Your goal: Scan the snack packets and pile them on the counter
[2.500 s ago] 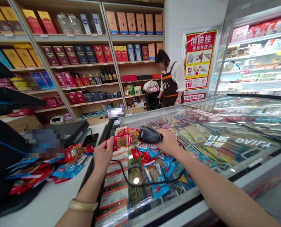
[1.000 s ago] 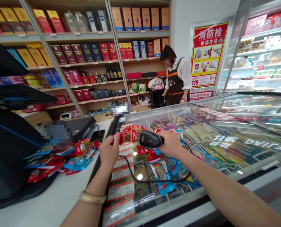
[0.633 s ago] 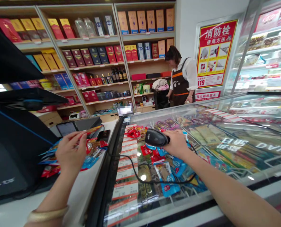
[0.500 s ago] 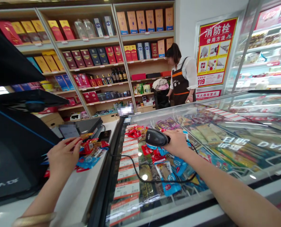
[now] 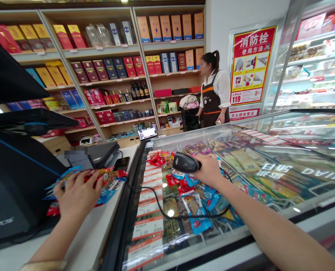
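My left hand (image 5: 79,194) lies palm down with fingers spread over a pile of snack packets (image 5: 111,186), red and blue, on the white counter. My right hand (image 5: 208,169) is wrapped round the handle of a black barcode scanner (image 5: 184,162), whose head points left. The scanner is held over the glass freezer top (image 5: 153,241), where more red and blue packets lie; a blue packet (image 5: 198,214) is nearest me. From the scanner a black cable (image 5: 167,215) loops across the glass to the counter.
A dark checkout terminal (image 5: 12,180) stands at the left. Behind the packets are a black phone (image 5: 122,163) and a grey-black box (image 5: 103,152). A co-worker in an apron (image 5: 212,98) stands beyond the freezer, by shelves of boxed bottles (image 5: 108,69).
My left hand has moved from a finger pinch at the pile to spread fingers lying on it. The co-worker's head has risen. My right hand still holds the scanner in much the same place.
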Motion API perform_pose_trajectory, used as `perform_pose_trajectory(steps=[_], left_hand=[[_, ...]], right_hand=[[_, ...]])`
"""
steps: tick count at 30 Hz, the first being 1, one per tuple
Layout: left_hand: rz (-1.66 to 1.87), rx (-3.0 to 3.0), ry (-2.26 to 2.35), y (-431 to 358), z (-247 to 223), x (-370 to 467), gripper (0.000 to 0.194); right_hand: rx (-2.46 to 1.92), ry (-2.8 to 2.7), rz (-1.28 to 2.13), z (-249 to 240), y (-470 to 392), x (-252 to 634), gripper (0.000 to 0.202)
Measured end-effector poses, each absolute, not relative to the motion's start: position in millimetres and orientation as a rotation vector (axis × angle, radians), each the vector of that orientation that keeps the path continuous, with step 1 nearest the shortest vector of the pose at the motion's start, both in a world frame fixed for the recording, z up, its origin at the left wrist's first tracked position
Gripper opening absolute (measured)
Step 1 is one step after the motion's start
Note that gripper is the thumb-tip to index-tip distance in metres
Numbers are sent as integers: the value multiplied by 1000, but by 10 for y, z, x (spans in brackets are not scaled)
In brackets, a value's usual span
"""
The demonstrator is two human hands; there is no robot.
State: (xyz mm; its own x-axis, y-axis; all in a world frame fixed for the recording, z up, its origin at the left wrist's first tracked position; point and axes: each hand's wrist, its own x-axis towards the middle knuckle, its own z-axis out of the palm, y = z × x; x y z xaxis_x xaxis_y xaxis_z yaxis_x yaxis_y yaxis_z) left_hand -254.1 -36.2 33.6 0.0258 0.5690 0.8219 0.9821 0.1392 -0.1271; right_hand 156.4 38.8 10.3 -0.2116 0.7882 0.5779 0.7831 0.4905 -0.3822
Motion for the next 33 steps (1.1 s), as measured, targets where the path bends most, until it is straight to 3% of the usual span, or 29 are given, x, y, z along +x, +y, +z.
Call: perform_pose_trajectory(steps=[9,13,17,22,29,33], left_hand=[[-810,-1763,-1730,-4,387,-1868,38],[-642,-2339,-1752,194,245,-1252,41],[-460,-2490,-1750,216,74,-817,49],[-406,-2555,-1673,219,-55,-810,34],[-1010,-2554,-1374,150,31,-975,25],[-1451,-2351,-1564,92,97,-985,25]], right_hand=[[-1305,-1907,14,85,444,1595,20],[-1305,-1907,22,83,451,1597,21],[-1351,-1912,6,86,463,1603,21],[-1344,-1900,33,85,480,1607,23],[-1352,-1905,17,95,468,1611,23],[-1347,-1903,5,105,456,1613,19]])
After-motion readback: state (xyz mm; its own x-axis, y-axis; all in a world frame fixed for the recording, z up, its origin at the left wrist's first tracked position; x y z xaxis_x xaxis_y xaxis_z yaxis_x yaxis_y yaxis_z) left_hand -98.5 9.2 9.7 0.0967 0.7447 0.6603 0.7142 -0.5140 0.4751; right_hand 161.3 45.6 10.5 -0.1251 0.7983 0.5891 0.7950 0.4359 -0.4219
